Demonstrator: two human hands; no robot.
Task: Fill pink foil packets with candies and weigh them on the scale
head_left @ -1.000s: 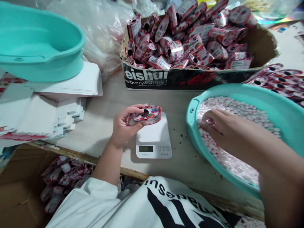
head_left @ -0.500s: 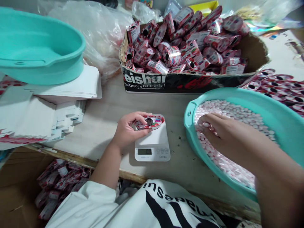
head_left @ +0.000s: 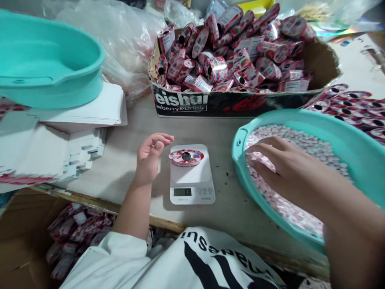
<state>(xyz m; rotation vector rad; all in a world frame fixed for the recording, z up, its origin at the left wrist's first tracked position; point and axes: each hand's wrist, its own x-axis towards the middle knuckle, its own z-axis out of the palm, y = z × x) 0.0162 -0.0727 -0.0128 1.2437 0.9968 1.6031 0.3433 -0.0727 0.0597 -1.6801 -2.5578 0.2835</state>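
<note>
A small oval printed pack (head_left: 188, 161) with a dark round hole in its top stands on a white digital kitchen scale (head_left: 191, 176), whose display seems to read zero. Just left of the pack, my left hand (head_left: 148, 156) is raised and empty, fingers loosely bent and thumb apart. My right hand (head_left: 282, 160) reaches into a turquoise basin (head_left: 239, 150) over many small pale pink candies (head_left: 296, 138). Its thumb and fingertips are bent toward each other at the candies; what lies between them is hidden.
Behind the scale stands a cardboard box (head_left: 180, 102) heaped with printed packs. More packs (head_left: 355, 104) lie in rows at right. Another turquoise basin (head_left: 81, 88) rests on white cartons (head_left: 87, 114) at left. A carton of packs (head_left: 75, 230) sits below the table edge.
My left hand has let go of the pack and drawn back to the left, leaving it standing on the scale. My right hand stays in the basin, its fingers shifted slightly.
</note>
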